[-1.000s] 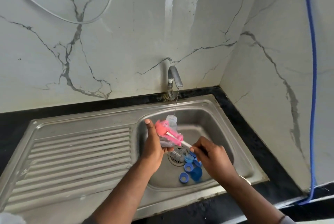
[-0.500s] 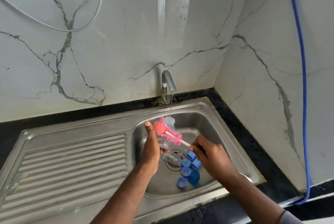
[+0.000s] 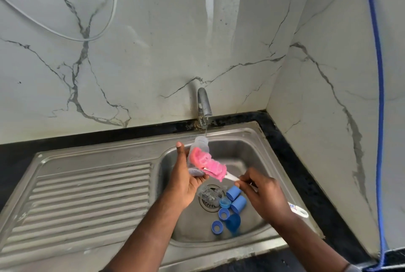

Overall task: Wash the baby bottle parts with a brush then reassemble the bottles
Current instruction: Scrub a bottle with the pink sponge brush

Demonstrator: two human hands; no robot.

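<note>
Head cam: scrubbing bottle under tap.
L hand (image 3: 186,181) fingers curl round clear bottle (image 3: 199,147), held over sink (image 3: 243,149) basin, neck up toward tap (image 3: 203,103), thin stream hitting it. R hand (image 3: 264,194) fingers pinch white handle of pink brush (image 3: 208,165); brush head lies against bottle side, blur hides whether any of it's inside. Blue caps (image 3: 238,204) & rings (image 3: 224,214) lie by drain, apart from both hands. To do it well, I'd say: firm L grip since wet plastic slips, turn bottle bit by bit, short strokes, then head in thru neck. Writing: white item (image 3: 298,210) by R wrist has red/blue print, too small to read; no other labels seen.
</note>
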